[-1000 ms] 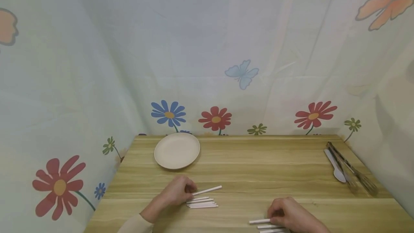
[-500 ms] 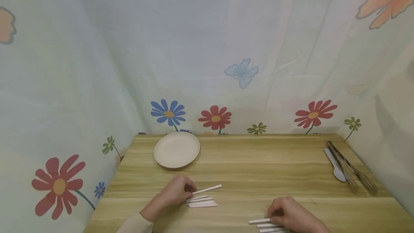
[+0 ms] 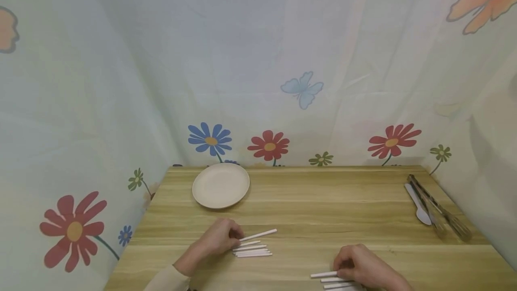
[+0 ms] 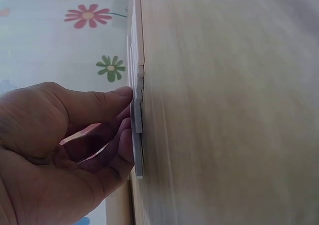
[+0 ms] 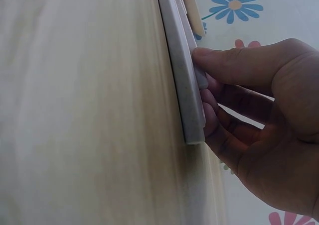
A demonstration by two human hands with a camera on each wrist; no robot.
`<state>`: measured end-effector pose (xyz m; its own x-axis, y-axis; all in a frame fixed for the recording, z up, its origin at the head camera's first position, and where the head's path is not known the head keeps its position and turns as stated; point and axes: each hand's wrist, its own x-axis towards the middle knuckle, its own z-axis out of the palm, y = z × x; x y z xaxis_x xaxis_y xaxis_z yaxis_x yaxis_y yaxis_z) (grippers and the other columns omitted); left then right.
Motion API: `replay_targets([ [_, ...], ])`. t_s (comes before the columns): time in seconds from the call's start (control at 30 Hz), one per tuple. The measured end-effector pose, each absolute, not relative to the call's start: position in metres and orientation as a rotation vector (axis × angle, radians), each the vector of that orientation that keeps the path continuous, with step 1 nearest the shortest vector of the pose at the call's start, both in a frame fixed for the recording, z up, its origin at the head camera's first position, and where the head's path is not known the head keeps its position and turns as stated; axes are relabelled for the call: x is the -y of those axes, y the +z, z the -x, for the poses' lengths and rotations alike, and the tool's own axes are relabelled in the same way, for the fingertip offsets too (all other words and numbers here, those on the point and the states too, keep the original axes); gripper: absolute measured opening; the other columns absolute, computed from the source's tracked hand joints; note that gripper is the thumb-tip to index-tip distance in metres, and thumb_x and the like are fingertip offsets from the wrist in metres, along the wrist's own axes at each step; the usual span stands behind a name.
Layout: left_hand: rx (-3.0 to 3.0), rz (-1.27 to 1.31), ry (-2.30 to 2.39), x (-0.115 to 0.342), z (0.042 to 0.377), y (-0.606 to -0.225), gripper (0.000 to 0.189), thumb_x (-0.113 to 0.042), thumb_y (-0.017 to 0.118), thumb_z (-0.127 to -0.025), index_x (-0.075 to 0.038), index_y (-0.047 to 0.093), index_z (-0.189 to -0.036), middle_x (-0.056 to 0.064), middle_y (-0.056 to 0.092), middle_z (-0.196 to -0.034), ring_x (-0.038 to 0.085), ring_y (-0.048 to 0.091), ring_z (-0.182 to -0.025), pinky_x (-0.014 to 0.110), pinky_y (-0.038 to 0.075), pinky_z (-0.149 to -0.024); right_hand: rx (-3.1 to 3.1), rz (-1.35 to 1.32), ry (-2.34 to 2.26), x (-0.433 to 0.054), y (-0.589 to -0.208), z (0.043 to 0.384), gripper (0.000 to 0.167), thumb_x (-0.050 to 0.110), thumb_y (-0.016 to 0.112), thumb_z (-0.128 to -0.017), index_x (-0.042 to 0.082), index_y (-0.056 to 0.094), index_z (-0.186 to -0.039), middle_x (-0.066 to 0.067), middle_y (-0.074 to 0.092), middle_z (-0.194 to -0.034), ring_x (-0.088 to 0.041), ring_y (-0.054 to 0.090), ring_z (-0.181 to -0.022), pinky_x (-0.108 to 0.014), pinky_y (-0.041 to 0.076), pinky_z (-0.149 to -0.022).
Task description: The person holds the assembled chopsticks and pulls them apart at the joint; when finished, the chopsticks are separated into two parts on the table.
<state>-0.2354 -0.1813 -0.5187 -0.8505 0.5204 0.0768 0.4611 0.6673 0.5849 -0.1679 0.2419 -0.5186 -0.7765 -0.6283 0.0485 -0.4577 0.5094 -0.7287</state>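
Several white sticks [image 3: 252,253] lie close together on the wooden table, left of the middle. At their left ends my left hand [image 3: 221,237] pinches the farthest stick [image 3: 261,234], which slants away from the others. In the left wrist view, the thumb and curled fingers are right at the stack of sticks [image 4: 138,41]. A second group of white sticks [image 3: 335,287] lies at the front right, partly hidden by my right hand [image 3: 363,267]. That hand pinches the farthest stick [image 3: 322,275] of the group. Its thumb rests at the edge of a pale stick [image 5: 195,60] in the right wrist view.
A cream plate [image 3: 221,186] stands at the back left of the table [image 3: 323,210]. Toward the right edge lie a white spoon [image 3: 422,214] and metal tongs [image 3: 442,212]. A flower-printed curtain [image 3: 242,57] hangs around the table's back and sides.
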Motion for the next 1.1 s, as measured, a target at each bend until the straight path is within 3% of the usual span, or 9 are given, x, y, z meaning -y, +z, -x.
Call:
replay_targets([
  [0.33, -2.79, -0.802, 0.922, 0.1811, 0.2343, -0.5162, 0.013, -0.001, 0.076, -0.074, -0.01, 0.076, -0.083, -0.004, 0.071, -0.076, 0.001, 0.059, -0.069, 0.02, 0.049, -0.064, -2.515, 0.925, -1.118, -0.2411, -0.5187, 0.1691, 0.01, 0.012, 0.074, -0.082, 0.021, 0.072, -0.085, 0.011, 0.067, -0.081, 0.004, 0.056, -0.075, -0.02, 0.047, -0.062],
  [0.67, -2.76, -0.857, 0.949, 0.1802, 0.2355, -0.5224, 0.015, 0.005, 0.071, -0.071, -0.01, 0.074, -0.076, -0.007, 0.066, -0.068, -0.003, 0.053, -0.062, 0.018, 0.047, -0.058, -2.402, 0.754, -1.143, -0.2414, -0.5166, 0.1697, 0.004, 0.015, 0.074, -0.083, 0.018, 0.073, -0.085, 0.01, 0.068, -0.082, 0.002, 0.056, -0.075, -0.021, 0.046, -0.064],
  [1.1, -2.765, -0.838, 0.945, 0.1794, 0.2366, -0.5206, 0.017, 0.005, 0.066, -0.071, -0.009, 0.073, -0.077, -0.007, 0.066, -0.07, -0.003, 0.053, -0.062, 0.018, 0.046, -0.058, -2.407, 0.76, -1.12, -0.2414, -0.516, 0.1721, 0.008, 0.013, 0.074, -0.083, 0.021, 0.073, -0.083, 0.011, 0.067, -0.081, 0.002, 0.055, -0.072, -0.021, 0.045, -0.062],
])
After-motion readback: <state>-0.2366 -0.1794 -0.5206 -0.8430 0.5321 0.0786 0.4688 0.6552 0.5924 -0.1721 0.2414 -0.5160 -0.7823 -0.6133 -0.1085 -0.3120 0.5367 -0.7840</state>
